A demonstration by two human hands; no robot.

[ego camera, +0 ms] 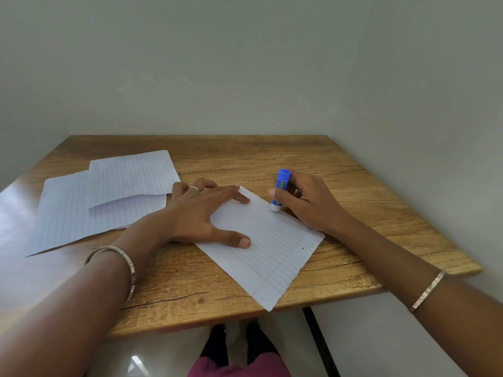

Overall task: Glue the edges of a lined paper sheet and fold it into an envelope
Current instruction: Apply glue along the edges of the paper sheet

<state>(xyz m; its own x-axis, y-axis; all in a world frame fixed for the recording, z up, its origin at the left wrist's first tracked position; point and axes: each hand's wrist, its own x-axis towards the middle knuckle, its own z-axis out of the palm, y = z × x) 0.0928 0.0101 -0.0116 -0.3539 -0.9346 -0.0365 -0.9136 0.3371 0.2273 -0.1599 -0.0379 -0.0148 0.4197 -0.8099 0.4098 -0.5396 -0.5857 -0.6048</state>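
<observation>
Two hands are at work on the lined sheet [261,246], which lies slantwise on the wooden surface [353,191], its long axis running from the far left down toward the near right, with one near corner poking past the surface's front edge. Your left hand [201,213] lies flat and spread on the sheet's left part, fingers apart, pinning it and gripping nothing. Your right hand [304,202] is clamped around the blue glue stick [280,190], held nearly upright with its white tip touching the paper right at the far right-hand edge. That edge runs away from the tip down toward you and to the right, so I judge the coming stroke should follow it, with the right hand nearer. The sheet looks white, thin and flat, with a red margin line. Two more lined sheets [109,197] lie overlapped to the left.
</observation>
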